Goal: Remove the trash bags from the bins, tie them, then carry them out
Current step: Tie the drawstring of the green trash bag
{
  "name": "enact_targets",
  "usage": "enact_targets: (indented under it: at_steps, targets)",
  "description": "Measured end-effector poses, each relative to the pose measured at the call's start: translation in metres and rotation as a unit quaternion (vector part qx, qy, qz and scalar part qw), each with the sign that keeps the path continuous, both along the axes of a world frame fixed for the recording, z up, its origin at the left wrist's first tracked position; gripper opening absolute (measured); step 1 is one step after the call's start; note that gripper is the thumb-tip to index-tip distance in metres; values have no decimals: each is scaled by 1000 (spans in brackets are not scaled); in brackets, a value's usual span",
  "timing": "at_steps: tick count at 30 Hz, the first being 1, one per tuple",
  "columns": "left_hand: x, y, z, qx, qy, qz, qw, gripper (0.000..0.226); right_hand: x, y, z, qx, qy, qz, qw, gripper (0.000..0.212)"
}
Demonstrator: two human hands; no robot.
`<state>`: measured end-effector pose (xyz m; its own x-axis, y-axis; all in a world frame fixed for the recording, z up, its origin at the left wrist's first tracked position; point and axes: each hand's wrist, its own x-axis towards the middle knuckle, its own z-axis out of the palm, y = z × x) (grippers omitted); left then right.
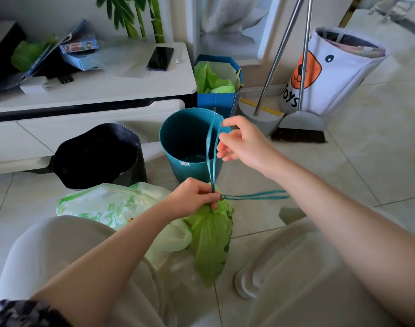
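Green thin plastic trash bag (211,234): left hand (192,200) pinches its neck; right hand (243,140) fingers grip 1 teal drawstring loop (212,149); pull straight, keep the neck cinched.

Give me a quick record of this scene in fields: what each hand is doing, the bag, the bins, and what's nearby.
left hand: pinching the gathered neck of the green bag
right hand: pulling a teal drawstring loop upward
second drawstring loop: sticking out to the right
teal bin: upright, no bag inside
black bin: beside it, lined in black
nearby: broom, phone on the cabinet
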<state>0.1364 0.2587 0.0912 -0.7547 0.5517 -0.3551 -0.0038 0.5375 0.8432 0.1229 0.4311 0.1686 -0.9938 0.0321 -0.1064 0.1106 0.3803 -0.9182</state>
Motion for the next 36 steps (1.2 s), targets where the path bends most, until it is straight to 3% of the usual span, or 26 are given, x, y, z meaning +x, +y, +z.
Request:
enact_targets:
  at_steps: [3, 7, 10, 13, 17, 22, 25, 27, 31, 36]
  targets:
    - [-2, -2, 0, 29, -41, 40, 998, 28, 6, 2, -18, 93, -33, 26, 995, 46]
    - [-3, -4, -1, 62, -96, 94, 989, 29, 20, 3, -34, 237, -108, 126, 957, 36]
    - [-4, -6, -1, 74, -99, 117, 985, 25, 29, 5, -39, 271, -147, 174, 935, 34]
    - [-6, -9, 1, 87, -97, 125, 984, 19, 32, 8, -37, 309, -122, 206, 920, 26]
    - [-15, -16, 3, 94, -99, 133, 982, 12, 35, 10, -31, 244, -93, 194, 946, 28]
    - [-14, -18, 3, 75, -85, 109, 988, 15, 38, 14, -37, 220, -200, 248, 922, 47]
    - [-12, -19, 5, 65, -73, 71, 993, 14, 34, 16, -56, 251, -114, 192, 942, 30]
    - [-12, -21, 6, 61, -62, 51, 995, 9, 33, 14, -68, 215, -65, 176, 958, 16]
    - [-10, -25, 8, 41, -22, 26, 999, 7, 40, -2, -81, 122, -46, 189, 973, 25]
    - [-8, -30, 11, 28, 35, -2, 999, 4, 40, -11, -88, 132, -11, 190, 973, 26]
